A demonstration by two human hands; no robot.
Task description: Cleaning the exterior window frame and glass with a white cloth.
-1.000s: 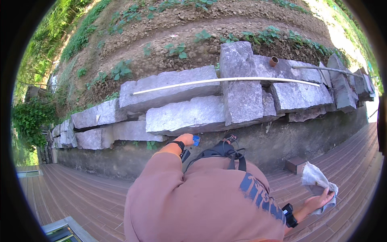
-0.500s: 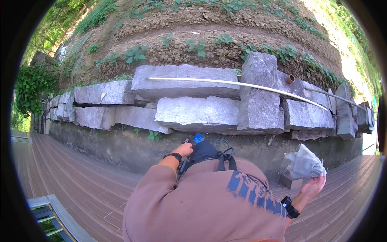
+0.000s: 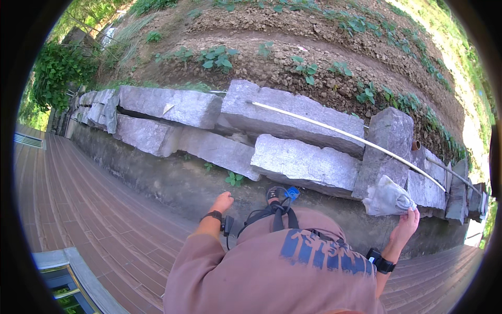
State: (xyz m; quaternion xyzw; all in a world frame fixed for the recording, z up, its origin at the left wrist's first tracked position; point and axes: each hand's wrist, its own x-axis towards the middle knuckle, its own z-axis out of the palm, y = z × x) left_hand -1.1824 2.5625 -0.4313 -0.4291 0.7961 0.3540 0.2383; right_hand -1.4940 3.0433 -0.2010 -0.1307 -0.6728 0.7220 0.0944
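Gripped at one corner in my right hand [image 3: 405, 226], a crumpled pale grey cloth or bag [image 3: 386, 194] is held up at the right; I cannot tell which it is. It stands out in front of the stone wall [image 3: 306, 162]. My left hand [image 3: 224, 201] hangs out at the other side with its fingers curled in, and nothing shows in it. Each wrist wears a black strapped device. By my dark shoe [image 3: 273, 193] lies a small blue object [image 3: 292, 193], too small to name.
Large rough stone blocks sit above a concrete base. A long pale pole [image 3: 334, 133] lies across them, near a brown pipe end [image 3: 416, 145]. Behind is a soil bed with green plants [image 3: 217, 56]. Brown plank-like flooring [image 3: 94, 209] runs left, with a framed window [image 3: 68, 277] at lower left.
My view has turned, so the wall now slants down to the right. The grey cloth or bag has come up in my right hand. My left hand has swung away from my leg.
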